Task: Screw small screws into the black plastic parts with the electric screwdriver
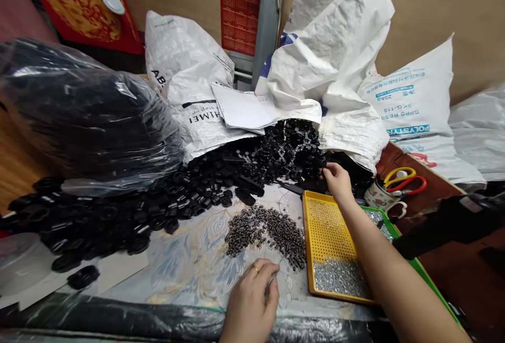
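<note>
Right hand point(336, 179) is at the right edge of the far heap of black parts point(288, 148), fingertips pinched, can't tell if on a part; left hand point(252, 295) is near, half-curled behind the small dark bits point(286, 235), grip unclear. For clean picking, best to pinch lightly at the heap's edge and keep the right forearm point(374, 243) off the yellow tray point(325, 227).
</note>
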The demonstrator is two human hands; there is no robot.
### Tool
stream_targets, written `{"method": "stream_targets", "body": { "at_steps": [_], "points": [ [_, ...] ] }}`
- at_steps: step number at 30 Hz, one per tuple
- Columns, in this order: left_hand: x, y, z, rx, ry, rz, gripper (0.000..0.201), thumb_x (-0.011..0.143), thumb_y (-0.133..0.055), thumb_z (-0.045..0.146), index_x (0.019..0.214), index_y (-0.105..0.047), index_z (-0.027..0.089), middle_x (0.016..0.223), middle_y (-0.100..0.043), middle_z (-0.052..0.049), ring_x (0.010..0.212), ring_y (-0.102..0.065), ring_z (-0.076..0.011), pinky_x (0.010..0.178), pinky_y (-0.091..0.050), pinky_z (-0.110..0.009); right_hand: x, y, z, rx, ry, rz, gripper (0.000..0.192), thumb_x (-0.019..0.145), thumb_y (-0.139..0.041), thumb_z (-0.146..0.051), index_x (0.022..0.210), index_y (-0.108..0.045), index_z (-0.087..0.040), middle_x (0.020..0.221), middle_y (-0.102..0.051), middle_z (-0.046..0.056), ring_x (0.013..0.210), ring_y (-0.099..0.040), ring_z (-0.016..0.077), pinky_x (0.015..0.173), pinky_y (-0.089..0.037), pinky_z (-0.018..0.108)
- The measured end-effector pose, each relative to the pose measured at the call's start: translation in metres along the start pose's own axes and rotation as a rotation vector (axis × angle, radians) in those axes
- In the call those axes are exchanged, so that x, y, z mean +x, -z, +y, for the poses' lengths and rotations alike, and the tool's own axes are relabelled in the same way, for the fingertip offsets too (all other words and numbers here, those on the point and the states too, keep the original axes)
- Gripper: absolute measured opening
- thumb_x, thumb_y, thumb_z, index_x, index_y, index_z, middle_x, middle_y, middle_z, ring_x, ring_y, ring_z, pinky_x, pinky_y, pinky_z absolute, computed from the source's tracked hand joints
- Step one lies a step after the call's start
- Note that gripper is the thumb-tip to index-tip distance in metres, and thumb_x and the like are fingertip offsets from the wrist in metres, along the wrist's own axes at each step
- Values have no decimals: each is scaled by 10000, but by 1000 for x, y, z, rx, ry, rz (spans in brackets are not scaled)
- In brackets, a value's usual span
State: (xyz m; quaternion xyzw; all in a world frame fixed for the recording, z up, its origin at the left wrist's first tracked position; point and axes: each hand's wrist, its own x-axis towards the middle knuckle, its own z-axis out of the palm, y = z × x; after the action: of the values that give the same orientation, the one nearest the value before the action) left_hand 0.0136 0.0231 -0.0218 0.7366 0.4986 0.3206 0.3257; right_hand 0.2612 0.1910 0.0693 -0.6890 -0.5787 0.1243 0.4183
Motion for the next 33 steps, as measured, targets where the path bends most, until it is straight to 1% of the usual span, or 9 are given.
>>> {"method": "stream_targets", "body": {
  "at_steps": [3,8,12,15,18,22,25,31,33],
  "points": [
    [1,2,3,-186,71,16,259,837,-414,223,1018,-596,192,1042,-595,-103,922,-569,-222,818,-449,-361,-50,-1,-19,227,-65,-105,247,823,-415,-319,961,-491,-129,934,-661,121,702,-652,176,569,-500,291],
    [-5,2,23,-918,350,68,355,804,-548,302,1143,-515,200,1098,-580,-93,883,-572,-165,782,-457,-299,-162,-40,-53,894,-274,-212,273,695,-654,-357,863,-542,-172,875,-654,45,717,-612,122,609,-486,228],
    [-13,5,26,-1161,428,225,238,762,-622,308,965,-583,191,850,-596,-9,678,-507,-90,642,-416,-217,-217,-51,-61,928,-224,-235,228,713,-666,-313,897,-571,-217,923,-613,14,725,-582,119,588,-475,225],
    [-21,16,17,-921,468,249,175,743,-643,296,838,-593,158,704,-554,12,604,-458,-85,592,-382,-210,-228,-45,-53,736,-48,-198,282,766,-617,-269,1040,-550,-263,945,-590,15,833,-573,142,719,-479,263],
    [-29,21,17,-820,432,227,275,772,-615,294,1018,-571,177,876,-600,-26,718,-525,-116,677,-416,-235,-231,-44,-44,563,129,-263,182,811,-548,-224,987,-577,-258,917,-587,29,875,-558,170,761,-463,300],
    [-34,18,33,-1319,399,217,454,886,-427,344,1322,-329,267,1239,-533,-60,1125,-495,-165,911,-403,-303,-234,-53,-40,490,209,-333,171,855,-449,-180,965,-562,-245,928,-577,46,908,-552,185,795,-460,338],
    [-36,23,38,-1575,484,175,415,909,-329,414,1218,-482,183,1332,-471,-95,1237,-412,-194,938,-412,-333,-231,-53,-37,428,321,-293,171,841,-459,-145,935,-568,-237,927,-535,53,893,-545,176,771,-473,335],
    [-50,37,16,-1491,813,-221,262,842,-514,349,865,-625,114,784,-668,-88,639,-637,-158,574,-493,-266,-223,-29,-28,201,771,-211,285,759,-591,-106,976,-625,-288,1061,-529,48,1039,-500,209,842,-456,398],
    [-59,34,11,-1499,864,-231,260,828,-533,375,869,-617,133,709,-657,-61,557,-623,-146,493,-469,-234,-227,-24,-27,79,945,-165,294,751,-614,-97,1004,-627,-246,1074,-539,57,1069,-479,219,873,-429,415]
  ]
}}
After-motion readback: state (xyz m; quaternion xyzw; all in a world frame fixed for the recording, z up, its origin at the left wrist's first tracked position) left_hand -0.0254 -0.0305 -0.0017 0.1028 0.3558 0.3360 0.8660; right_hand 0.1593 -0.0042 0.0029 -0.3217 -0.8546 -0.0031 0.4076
